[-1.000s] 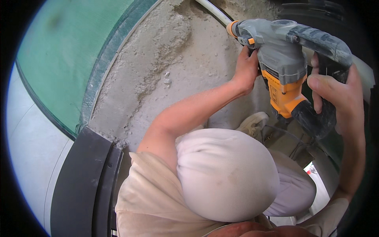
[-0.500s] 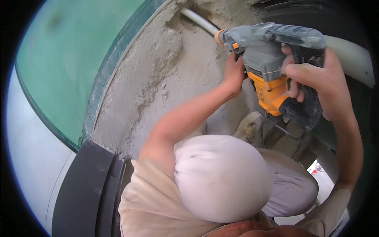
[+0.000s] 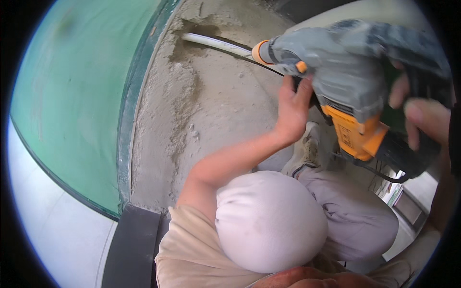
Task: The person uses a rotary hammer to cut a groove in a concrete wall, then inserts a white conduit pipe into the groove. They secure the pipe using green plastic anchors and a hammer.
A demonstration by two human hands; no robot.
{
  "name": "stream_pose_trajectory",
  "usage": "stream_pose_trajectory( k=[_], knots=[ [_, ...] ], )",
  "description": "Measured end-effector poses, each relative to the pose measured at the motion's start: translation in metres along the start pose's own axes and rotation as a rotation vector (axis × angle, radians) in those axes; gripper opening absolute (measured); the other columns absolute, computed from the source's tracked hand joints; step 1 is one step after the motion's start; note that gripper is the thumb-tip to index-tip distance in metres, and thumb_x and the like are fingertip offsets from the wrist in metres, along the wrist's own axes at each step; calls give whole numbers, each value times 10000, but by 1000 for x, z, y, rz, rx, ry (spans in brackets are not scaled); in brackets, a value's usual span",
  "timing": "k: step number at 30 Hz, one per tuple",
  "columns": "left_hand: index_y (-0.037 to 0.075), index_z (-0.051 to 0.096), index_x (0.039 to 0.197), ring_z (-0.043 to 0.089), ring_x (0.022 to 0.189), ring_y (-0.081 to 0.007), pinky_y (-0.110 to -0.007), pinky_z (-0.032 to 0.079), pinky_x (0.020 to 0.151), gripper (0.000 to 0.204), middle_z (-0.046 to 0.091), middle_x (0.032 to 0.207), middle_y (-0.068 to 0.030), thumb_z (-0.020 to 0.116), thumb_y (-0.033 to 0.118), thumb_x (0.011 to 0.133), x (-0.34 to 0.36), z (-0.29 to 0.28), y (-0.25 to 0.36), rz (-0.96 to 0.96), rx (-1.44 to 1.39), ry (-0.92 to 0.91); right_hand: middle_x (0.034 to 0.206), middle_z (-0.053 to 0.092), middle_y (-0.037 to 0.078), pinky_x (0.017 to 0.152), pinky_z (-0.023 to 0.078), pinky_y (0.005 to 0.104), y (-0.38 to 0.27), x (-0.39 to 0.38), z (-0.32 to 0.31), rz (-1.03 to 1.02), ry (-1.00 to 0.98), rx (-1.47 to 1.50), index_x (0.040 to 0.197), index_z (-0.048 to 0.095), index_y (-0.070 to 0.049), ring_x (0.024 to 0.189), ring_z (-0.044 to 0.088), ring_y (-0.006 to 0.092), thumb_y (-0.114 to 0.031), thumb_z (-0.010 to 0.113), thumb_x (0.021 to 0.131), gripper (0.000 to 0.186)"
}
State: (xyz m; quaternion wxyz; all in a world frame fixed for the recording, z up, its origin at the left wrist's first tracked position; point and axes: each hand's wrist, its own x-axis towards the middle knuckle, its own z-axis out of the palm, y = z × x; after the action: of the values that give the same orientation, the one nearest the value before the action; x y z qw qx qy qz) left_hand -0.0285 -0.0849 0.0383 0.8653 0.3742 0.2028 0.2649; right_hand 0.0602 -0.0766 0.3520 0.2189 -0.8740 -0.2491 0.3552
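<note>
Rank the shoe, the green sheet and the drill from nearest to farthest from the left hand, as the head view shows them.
From the left hand:
1. Drill: in its grip, on its right.
2. Shoe: just below it in the picture.
3. Green sheet: far off to its left.

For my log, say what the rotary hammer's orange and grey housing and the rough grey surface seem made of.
Orange housing: probably satin plastic, by its moulded contours. Grey housing: dusty, matt; plastic or painted metal, unclear. Rough surface: likely concrete or mortar, matt, by its crumbly grain.
</note>
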Motion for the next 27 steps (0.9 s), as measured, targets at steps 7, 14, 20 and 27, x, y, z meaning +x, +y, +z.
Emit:
stream_pose_trajectory(
  k=[7, 14, 20, 27],
  knots=[
    [-9, 451, 1427, 549, 1214, -209, -369, 431, 1080, 561, 608, 1308, -125, 644, 368, 1060, -21, 40, -19, -383, -170, -295, 831, 690, 134, 525, 455, 249, 70, -55, -41, 155, 97, 214, 1130, 637, 103, 560, 593, 150, -44, 747, 803, 375],
    [2, 450, 1442, 566, 1232, -211, -376, 443, 1084, 541, 622, 1326, -134, 660, 319, 1056, -23, 48, -62, -502, -235, -290, 896, 640, 130, 549, 467, 243, 127, -74, -35, 378, 294, 30, 1441, 448, 83, 565, 557, 125, -272, 738, 835, 759],
    [4, 467, 1439, 575, 1209, -202, -363, 450, 1075, 470, 642, 1304, -116, 642, 184, 1041, -7, 45, -73, -530, -228, -222, 901, 644, 140, 576, 461, 231, 136, -46, -34, 407, 266, 18, 1455, 452, 73, 568, 546, 124, -232, 726, 816, 759],
    [80, 425, 1482, 614, 1261, -229, -437, 554, 1031, 421, 583, 1401, -92, 504, 255, 1108, 10, 23, -95, -536, -96, -209, 868, 627, 112, 588, 463, 242, 135, 4, -16, 375, 191, 57, 1400, 501, 62, 582, 553, 131, -188, 681, 823, 654]
  ],
)
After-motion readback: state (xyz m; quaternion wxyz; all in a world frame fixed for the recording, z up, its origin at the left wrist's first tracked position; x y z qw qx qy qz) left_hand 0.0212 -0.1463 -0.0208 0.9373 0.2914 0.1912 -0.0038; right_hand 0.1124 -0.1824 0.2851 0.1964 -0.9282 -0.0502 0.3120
